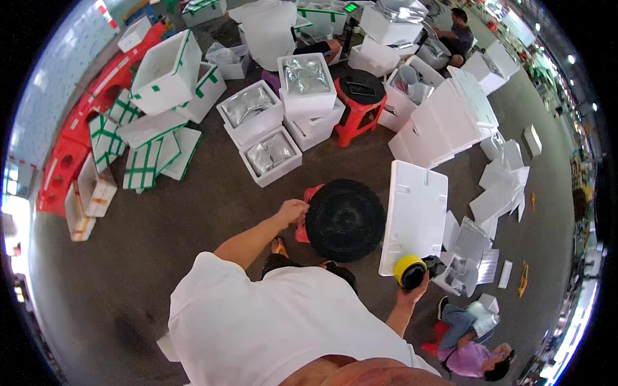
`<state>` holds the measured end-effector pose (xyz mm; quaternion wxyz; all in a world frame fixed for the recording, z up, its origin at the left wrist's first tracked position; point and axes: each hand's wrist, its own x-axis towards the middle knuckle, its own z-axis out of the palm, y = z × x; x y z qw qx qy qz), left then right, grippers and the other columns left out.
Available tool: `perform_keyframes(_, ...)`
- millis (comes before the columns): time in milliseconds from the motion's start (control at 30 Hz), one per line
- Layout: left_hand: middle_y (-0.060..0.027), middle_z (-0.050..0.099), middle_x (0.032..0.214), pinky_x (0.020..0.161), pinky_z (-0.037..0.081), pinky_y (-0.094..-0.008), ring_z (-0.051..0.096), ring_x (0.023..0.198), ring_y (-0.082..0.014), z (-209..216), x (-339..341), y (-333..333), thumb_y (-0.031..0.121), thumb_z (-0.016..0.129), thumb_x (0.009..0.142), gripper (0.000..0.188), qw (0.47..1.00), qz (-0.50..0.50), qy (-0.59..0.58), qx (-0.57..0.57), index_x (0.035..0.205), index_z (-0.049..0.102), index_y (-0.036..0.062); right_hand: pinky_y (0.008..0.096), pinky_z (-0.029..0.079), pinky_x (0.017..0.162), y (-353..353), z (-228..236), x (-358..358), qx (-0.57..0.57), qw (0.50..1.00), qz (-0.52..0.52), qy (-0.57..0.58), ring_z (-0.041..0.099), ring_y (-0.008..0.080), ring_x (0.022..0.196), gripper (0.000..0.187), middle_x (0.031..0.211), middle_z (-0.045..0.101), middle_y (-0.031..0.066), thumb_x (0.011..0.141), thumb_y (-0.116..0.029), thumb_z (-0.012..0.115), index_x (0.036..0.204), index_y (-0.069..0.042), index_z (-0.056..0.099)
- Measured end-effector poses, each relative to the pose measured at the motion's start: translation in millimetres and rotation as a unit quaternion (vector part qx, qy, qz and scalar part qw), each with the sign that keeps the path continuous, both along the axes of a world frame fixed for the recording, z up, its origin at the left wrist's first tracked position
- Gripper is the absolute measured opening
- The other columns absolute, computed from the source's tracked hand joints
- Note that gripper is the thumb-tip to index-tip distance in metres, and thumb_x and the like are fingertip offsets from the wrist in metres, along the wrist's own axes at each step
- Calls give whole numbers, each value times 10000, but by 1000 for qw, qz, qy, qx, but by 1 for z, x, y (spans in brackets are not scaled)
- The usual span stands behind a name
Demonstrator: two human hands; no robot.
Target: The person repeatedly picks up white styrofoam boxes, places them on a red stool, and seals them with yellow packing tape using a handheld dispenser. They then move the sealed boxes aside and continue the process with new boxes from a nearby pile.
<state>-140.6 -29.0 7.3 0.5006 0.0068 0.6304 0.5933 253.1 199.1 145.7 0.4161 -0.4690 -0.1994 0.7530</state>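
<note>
In front of me stands a red plastic stool (301, 233) with a wide, round black top (346, 220). My left hand (294, 212) is closed at the stool's left edge, its fingers curled on the red plastic. On the right, my right hand (414, 291) grips a tape dispenser (432, 264) loaded with a roll of yellow tape (408, 271). The dispenser is over the near end of a white foam lid (417, 215), which lies right of the stool; whether they touch I cannot tell.
Ahead are white foam boxes (271, 152) with silvery bags inside, and a second red stool (356, 109). Green-taped lids (143, 166) and a red barrier (67, 164) lie left. Stacked foam boxes (432, 126) stand right. A person (468, 360) sits at lower right; others work ahead.
</note>
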Motion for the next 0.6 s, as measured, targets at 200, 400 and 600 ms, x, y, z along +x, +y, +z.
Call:
perform_keyframes(200, -18, 602, 752, 477, 449, -281, 576, 610, -126, -1, -75, -86, 271, 669, 881, 226, 984, 140, 12, -105, 974, 645, 67, 541, 489, 933, -15, -34, -43, -51, 999, 2, -2, 559, 334, 1170, 555, 1278, 575, 126, 902, -468, 557, 1304, -87, 529)
perform_keyframes(400, -34, 625, 820, 538, 483, -317, 599, 661, -154, 29, -118, -103, 261, 656, 897, 240, 970, 218, -21, -105, 1029, 634, 62, 524, 507, 912, 8, -49, -123, -38, 995, 93, 13, 564, 331, 1161, 566, 1280, 568, 132, 900, -446, 571, 1327, -80, 508)
perform_keyframes(600, -76, 633, 944, 613, 490, -329, 602, 741, -166, -38, -272, -86, 273, 651, 904, 360, 972, 190, 19, -139, 1157, 578, 26, 478, 537, 885, 22, -54, -273, -33, 997, 64, 23, 601, 311, 1109, 509, 1217, 608, 126, 913, -426, 570, 1256, -49, 554)
